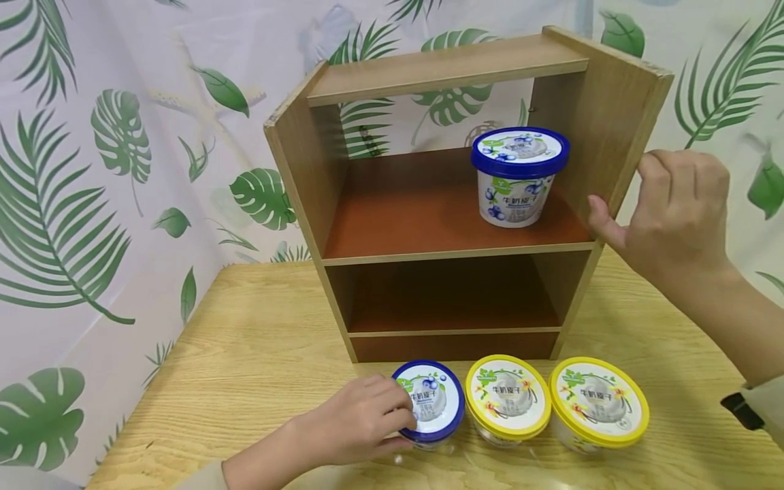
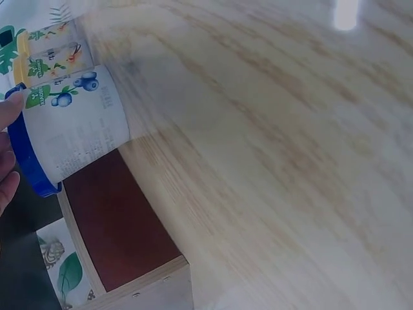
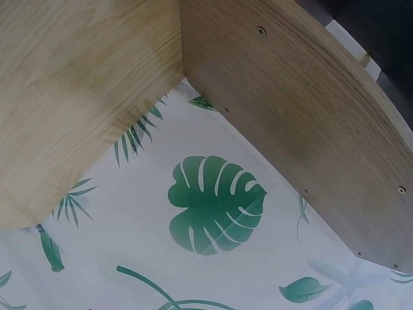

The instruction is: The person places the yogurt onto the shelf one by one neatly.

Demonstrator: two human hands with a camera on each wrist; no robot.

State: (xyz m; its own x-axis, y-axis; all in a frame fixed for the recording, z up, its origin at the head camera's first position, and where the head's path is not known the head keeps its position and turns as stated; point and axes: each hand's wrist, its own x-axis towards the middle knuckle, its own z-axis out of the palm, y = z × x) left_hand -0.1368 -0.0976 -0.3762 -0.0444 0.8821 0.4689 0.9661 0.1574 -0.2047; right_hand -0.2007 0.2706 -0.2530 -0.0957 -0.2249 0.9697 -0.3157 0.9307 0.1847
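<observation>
My left hand [image 1: 361,420] is at the left side of a blue-lidded ice cream tub [image 1: 431,405], its curled fingers and thumb gripping the lid's rim. In the left wrist view that tub [image 2: 77,126] shows blueberries on its white wall, and the fingertips lie at its lid. My right hand [image 1: 676,211] grips the front edge of the right side panel of a small wooden shelf [image 1: 456,255], the thumb on the near side and the fingers bent around it. Another blue-lidded tub [image 1: 520,180] stands upright on the shelf's upper board, towards the right.
Two yellow-lidded tubs [image 1: 508,398] stand in a row to the right of the gripped tub, before the shelf. The wooden table [image 1: 257,327] carries everything. A leaf-patterned cloth [image 1: 202,170] hangs behind. The right wrist view shows the shelf's outer side panel [image 3: 290,110].
</observation>
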